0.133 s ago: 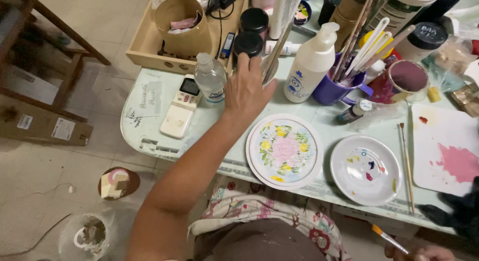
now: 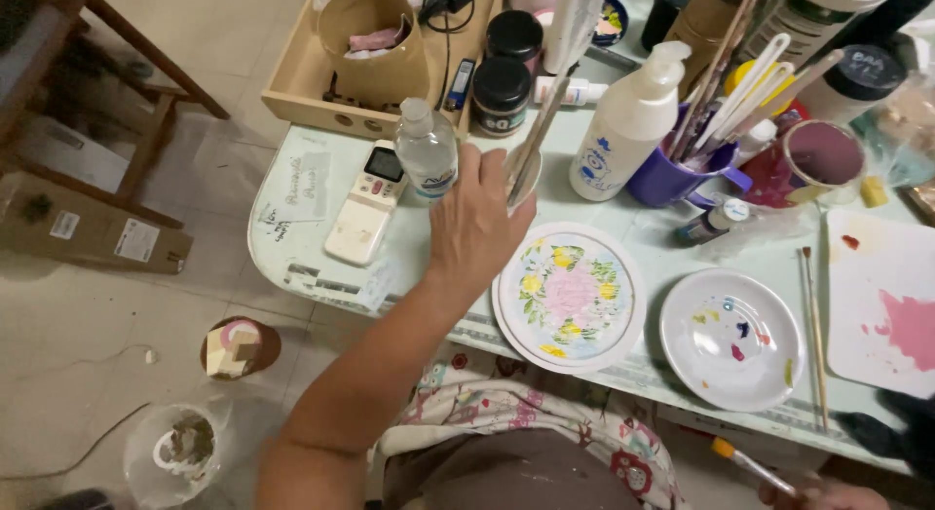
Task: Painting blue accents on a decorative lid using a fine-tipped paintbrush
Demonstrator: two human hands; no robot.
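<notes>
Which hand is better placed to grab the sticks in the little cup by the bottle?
Left, probably. The left hand is up at the little cup of sticks, beside the clear bottle. The right hand is far below, busy holding a paintbrush.

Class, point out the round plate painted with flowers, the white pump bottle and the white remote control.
Round plate painted with flowers point(image 2: 570, 296), head view, pink centre.
White pump bottle point(image 2: 623, 135), head view, body.
White remote control point(image 2: 362, 206), head view, button face.

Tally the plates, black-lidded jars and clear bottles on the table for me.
Plates: 2, flower-painted plate and white palette plate
Black-lidded jars: 2
Clear bottles: 1
Total: 5
</notes>
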